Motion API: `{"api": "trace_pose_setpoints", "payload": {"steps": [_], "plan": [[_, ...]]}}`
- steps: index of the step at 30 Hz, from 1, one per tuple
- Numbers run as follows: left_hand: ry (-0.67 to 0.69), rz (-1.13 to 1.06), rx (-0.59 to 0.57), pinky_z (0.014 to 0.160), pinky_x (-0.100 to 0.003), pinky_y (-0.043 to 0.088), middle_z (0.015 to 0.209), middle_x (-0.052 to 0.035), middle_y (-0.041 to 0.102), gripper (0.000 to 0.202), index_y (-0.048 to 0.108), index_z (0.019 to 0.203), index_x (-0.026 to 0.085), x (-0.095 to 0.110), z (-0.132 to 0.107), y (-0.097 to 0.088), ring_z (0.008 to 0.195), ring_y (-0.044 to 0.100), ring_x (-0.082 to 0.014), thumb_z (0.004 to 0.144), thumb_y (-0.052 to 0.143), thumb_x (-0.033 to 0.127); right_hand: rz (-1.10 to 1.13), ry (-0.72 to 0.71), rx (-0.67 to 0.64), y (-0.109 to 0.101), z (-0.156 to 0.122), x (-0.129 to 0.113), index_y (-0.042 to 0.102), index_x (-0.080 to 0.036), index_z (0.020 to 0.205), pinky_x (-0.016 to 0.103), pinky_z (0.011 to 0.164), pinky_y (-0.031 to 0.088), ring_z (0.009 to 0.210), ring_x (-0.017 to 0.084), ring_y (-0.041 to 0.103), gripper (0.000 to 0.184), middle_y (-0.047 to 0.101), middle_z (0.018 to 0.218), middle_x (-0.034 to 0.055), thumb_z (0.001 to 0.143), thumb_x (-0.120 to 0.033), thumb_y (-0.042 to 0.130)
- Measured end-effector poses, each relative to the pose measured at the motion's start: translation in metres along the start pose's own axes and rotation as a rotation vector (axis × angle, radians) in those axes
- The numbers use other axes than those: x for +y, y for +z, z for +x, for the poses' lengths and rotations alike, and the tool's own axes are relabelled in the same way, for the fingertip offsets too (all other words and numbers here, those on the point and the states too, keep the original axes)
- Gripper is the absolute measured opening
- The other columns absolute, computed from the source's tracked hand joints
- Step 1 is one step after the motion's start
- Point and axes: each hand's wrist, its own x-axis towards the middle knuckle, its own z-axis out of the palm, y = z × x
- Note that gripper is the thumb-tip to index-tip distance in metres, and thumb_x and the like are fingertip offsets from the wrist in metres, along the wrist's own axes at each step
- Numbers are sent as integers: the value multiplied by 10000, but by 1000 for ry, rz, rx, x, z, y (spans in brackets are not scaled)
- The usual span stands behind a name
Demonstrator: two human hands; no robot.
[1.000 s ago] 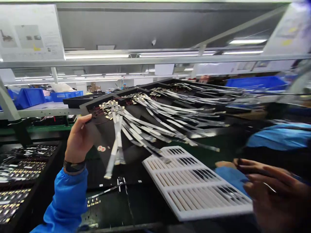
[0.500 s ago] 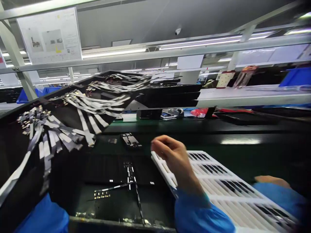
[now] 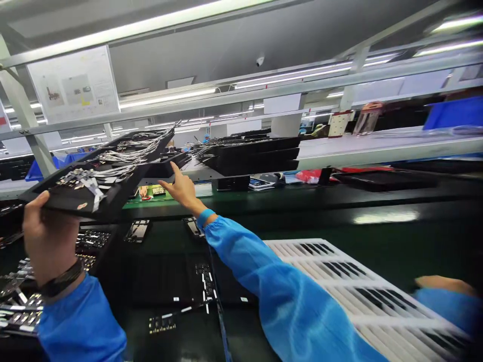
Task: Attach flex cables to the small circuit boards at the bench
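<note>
My left hand (image 3: 47, 229), with a dark band at the wrist, grips the near left edge of a black tray (image 3: 113, 203). Flat cables (image 3: 90, 183) with white strips and small connectors lie in the tray, which is tilted and raised at the shelf. My right hand (image 3: 181, 187) is stretched forward with its index finger and thumb apart, holding nothing. Just beyond its fingertips is another black tray (image 3: 162, 168) on the shelf. Below, on the dark work surface, lies a thin flex cable assembly (image 3: 207, 289).
A white slotted rack (image 3: 324, 246) with black pieces stands at the right, a co-worker's hand (image 3: 445, 284) beside it. Stacked black trays (image 3: 256, 156) sit on the shelf (image 3: 332, 151). More parts (image 3: 22, 306) lie at the lower left. A paper sheet (image 3: 75, 85) hangs above.
The cable-filled tray has moved away from me, towards the shelf, and my left hand has come into view on it. My right hand has gone from above the white rack forward and left.
</note>
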Motion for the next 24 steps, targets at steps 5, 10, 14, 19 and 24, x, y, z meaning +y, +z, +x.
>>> {"api": "trace_pose_setpoints", "payload": {"steps": [5, 10, 14, 19, 24], "plan": [[-86, -321, -107, 895, -301, 652, 878, 37, 785, 158, 662, 926, 190, -29, 57, 57, 962, 729, -144, 1016, 534, 168, -140, -17, 7, 5, 40, -9, 351, -237, 1724, 454, 972, 546, 1210, 410, 721, 900, 769, 1259, 200, 991, -641, 681], [-218, -269, -98, 833, -326, 655, 813, -11, 757, 118, 649, 933, 181, -68, 110, 107, 822, 739, -167, 1009, 564, 209, -153, -44, 24, -1, 53, 3, 551, -261, 1601, 457, 1003, 550, 1233, 395, 714, 712, 755, 1316, 178, 994, -607, 693], [-311, -241, -128, 854, -334, 665, 804, -32, 745, 36, 638, 927, 206, -101, 138, 138, 870, 759, -192, 961, 644, 218, -106, -17, 19, -5, 52, 7, 550, -250, 1599, 495, 1020, 546, 1229, 415, 716, 828, 789, 1224, 176, 934, -716, 710], [-397, -251, -187, 868, -377, 667, 886, -56, 764, 113, 655, 953, 190, -131, 143, 166, 900, 761, -213, 926, 754, 238, 22, 30, 41, -4, 55, 15, 535, -230, 1620, 510, 1100, 520, 1315, 397, 678, 811, 739, 1391, 167, 950, -650, 710], [-459, -49, -234, 687, -295, 609, 910, -100, 765, 408, 680, 1010, 169, -137, 140, 168, 812, 768, -231, 860, 894, 483, 151, -19, 10, -11, 62, 37, 574, -209, 1577, 484, 1153, 498, 1308, 320, 677, 716, 689, 1489, 123, 948, -514, 731]]}}
